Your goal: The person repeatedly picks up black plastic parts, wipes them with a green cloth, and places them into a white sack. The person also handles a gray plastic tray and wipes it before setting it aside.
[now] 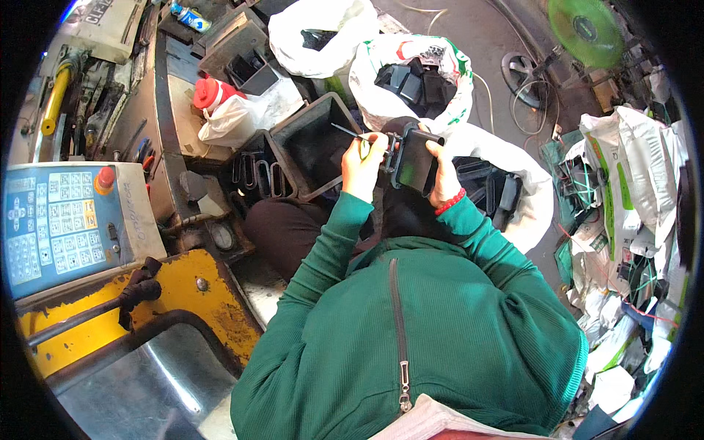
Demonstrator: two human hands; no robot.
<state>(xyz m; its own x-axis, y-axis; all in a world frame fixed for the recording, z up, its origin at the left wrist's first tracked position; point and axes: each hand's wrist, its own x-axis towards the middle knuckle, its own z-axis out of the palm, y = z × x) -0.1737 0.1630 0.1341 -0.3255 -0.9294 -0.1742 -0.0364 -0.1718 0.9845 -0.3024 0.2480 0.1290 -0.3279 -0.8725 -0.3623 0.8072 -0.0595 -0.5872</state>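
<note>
My right hand (445,176) grips a black box-shaped plastic part (415,167) by its right side, a red beaded bracelet at the wrist. Closed around a thin tool (364,149) with a yellow-green handle and a slim dark shaft is my left hand (361,167). It is close to the part's left edge, where a narrow frame-like piece (394,154) shows; whether the fingers touch it I cannot tell. The shaft points up and left over a dark open bin (287,137). Several similar black parts (490,192) lie in a white sack (539,192) beside my right hand.
Two more white sacks (361,82) (290,29) stand ahead, the nearer holding black parts. Black loop-shaped pieces (258,172) are left of the bin. A blue control panel (59,220) and yellow machine frame (213,301) are at left, a green fan (584,31) far right.
</note>
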